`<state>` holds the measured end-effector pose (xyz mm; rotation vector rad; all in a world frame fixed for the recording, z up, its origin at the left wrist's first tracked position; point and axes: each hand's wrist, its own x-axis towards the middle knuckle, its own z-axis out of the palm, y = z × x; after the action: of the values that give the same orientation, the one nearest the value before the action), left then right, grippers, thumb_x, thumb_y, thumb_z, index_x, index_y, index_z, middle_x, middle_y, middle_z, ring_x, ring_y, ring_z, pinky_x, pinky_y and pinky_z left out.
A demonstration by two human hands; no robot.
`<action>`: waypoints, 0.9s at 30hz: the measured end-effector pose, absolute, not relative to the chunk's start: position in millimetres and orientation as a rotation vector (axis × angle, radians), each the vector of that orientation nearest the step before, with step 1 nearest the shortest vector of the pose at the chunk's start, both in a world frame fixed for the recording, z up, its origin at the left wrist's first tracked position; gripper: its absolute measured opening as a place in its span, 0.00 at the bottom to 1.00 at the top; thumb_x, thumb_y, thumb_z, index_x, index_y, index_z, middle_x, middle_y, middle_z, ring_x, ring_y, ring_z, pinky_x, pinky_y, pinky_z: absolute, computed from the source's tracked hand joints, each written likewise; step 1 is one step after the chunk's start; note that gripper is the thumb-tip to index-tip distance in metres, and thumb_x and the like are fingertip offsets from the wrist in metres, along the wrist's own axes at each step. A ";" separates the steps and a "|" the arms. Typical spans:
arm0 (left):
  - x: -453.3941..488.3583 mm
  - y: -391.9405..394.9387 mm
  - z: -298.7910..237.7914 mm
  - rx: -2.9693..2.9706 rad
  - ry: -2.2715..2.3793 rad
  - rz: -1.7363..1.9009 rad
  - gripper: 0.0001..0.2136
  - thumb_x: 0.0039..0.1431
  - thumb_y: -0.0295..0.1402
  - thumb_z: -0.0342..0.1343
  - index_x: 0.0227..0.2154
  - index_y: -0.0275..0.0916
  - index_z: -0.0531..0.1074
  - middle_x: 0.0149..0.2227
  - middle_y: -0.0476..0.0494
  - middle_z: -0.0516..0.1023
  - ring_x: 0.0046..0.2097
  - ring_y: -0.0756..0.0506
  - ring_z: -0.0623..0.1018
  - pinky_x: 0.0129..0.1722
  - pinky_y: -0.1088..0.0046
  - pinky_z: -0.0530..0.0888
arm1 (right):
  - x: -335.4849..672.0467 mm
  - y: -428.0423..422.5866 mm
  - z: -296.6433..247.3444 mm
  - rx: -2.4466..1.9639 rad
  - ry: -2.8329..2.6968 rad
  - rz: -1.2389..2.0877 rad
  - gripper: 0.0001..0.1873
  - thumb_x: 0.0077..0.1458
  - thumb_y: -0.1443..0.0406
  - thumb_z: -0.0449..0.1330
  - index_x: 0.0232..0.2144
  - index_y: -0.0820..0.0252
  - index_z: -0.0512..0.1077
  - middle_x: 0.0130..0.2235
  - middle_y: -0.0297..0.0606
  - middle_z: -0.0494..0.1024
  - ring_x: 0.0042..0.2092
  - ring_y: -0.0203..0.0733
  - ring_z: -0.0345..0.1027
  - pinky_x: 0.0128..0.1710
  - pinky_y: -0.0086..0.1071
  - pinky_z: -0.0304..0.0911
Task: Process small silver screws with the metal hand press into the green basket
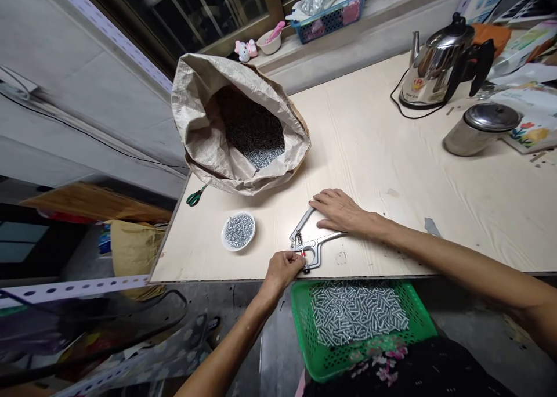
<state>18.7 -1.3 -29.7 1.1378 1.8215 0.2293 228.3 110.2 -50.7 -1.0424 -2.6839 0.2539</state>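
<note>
A pair of silver snap-fastener pliers point(317, 246) lies near the front edge of the table, its two handles spread apart. My right hand point(339, 211) holds the handles, fingertips on the upper one and palm over the end of the lower one. At the jaws, my left hand point(285, 266) is closed in a pinch beside a small red part; whatever sits between its fingertips is hidden. A white bowl point(223, 240) full of small silver screw-like pieces stands to the left. Below the table edge, a green basket point(300, 321) holds many similar metal pieces.
Behind my left hand stands a large open woven sack point(191, 101) with metal pieces inside. Green-handled scissors point(195, 197) lie at the table's left edge. A kettle point(430, 66) with a cord and a lidded metal canister point(467, 136) stand at the right, near bags.
</note>
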 end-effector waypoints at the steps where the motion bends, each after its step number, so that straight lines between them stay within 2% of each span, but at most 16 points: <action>1: 19.0 -1.3 -28.7 1.142 1.822 0.219 0.13 0.42 0.42 0.57 0.20 0.35 0.72 0.16 0.52 0.67 0.21 0.52 0.66 0.21 0.77 0.61 | 232.7 110.3 -51.5 -1.005 -2.700 0.303 0.34 0.51 0.50 0.62 0.55 0.62 0.63 0.56 0.50 0.66 0.54 0.55 0.56 0.49 0.44 0.54; 4: 19.7 -2.1 -26.1 1.174 1.812 0.196 0.13 0.43 0.42 0.57 0.19 0.35 0.72 0.16 0.51 0.67 0.21 0.51 0.66 0.22 0.77 0.61 | 247.1 112.0 -54.2 -0.871 -2.800 0.440 0.54 0.39 0.38 0.62 0.61 0.65 0.56 0.61 0.56 0.59 0.59 0.62 0.50 0.53 0.50 0.51; 7: 19.9 -3.0 -26.1 1.213 1.815 0.198 0.15 0.43 0.44 0.56 0.18 0.35 0.72 0.16 0.51 0.67 0.22 0.51 0.67 0.22 0.77 0.60 | 255.3 114.2 -55.0 -0.762 -2.847 0.476 0.59 0.34 0.38 0.64 0.61 0.63 0.54 0.60 0.54 0.59 0.60 0.62 0.49 0.55 0.51 0.50; 12: 18.4 -2.5 -27.6 1.247 1.817 0.181 0.16 0.45 0.44 0.55 0.20 0.34 0.73 0.17 0.51 0.67 0.23 0.51 0.66 0.23 0.76 0.60 | 254.9 113.2 -48.5 -0.749 -2.793 0.448 0.51 0.35 0.44 0.67 0.56 0.65 0.60 0.53 0.51 0.67 0.52 0.55 0.57 0.50 0.46 0.56; 15: 18.9 -6.2 -22.2 1.296 1.817 0.114 0.15 0.49 0.43 0.54 0.20 0.34 0.72 0.18 0.51 0.67 0.23 0.50 0.67 0.25 0.75 0.62 | 254.4 109.4 -43.1 -0.797 -2.774 0.448 0.41 0.37 0.47 0.68 0.49 0.65 0.67 0.45 0.47 0.69 0.44 0.50 0.59 0.43 0.43 0.60; 17: 23.2 -11.6 -15.8 1.451 1.867 0.116 0.14 0.53 0.41 0.53 0.22 0.35 0.72 0.22 0.48 0.70 0.27 0.48 0.70 0.28 0.73 0.65 | 254.8 105.6 -40.9 -0.825 -2.789 0.439 0.33 0.39 0.49 0.68 0.43 0.64 0.69 0.41 0.45 0.69 0.41 0.48 0.58 0.40 0.41 0.60; 19: 32.0 -15.7 -10.5 1.727 1.928 0.206 0.13 0.57 0.40 0.51 0.28 0.35 0.73 0.30 0.43 0.73 0.34 0.44 0.73 0.34 0.69 0.69 | 255.2 100.8 -39.8 -0.840 -2.796 0.442 0.27 0.40 0.52 0.69 0.39 0.63 0.70 0.39 0.44 0.69 0.41 0.47 0.57 0.39 0.39 0.59; 21: 44.4 -13.2 -9.6 2.042 1.887 0.321 0.13 0.59 0.40 0.52 0.39 0.36 0.72 0.41 0.38 0.74 0.44 0.40 0.73 0.41 0.63 0.71 | 255.2 95.9 -39.3 -0.856 -2.777 0.458 0.24 0.41 0.55 0.70 0.38 0.63 0.70 0.39 0.44 0.68 0.40 0.46 0.58 0.38 0.38 0.59; 24: 62.6 6.6 -17.2 2.369 1.640 0.342 0.24 0.56 0.39 0.57 0.54 0.36 0.61 0.55 0.32 0.67 0.56 0.35 0.65 0.51 0.54 0.68 | 254.7 90.2 -39.1 -0.881 -2.746 0.448 0.23 0.42 0.57 0.70 0.37 0.61 0.69 0.37 0.42 0.68 0.39 0.45 0.58 0.37 0.37 0.59; 27: 70.6 31.7 -26.3 2.449 1.462 0.214 0.27 0.57 0.35 0.57 0.58 0.35 0.56 0.57 0.31 0.65 0.57 0.36 0.64 0.53 0.53 0.67 | 256.2 87.5 -39.6 -0.908 -2.747 0.416 0.26 0.40 0.56 0.71 0.39 0.61 0.69 0.37 0.42 0.69 0.39 0.46 0.59 0.38 0.39 0.60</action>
<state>70.6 31.7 -26.3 2.4487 1.4619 0.2141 256.2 87.5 -39.6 -0.9085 -2.7468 0.4163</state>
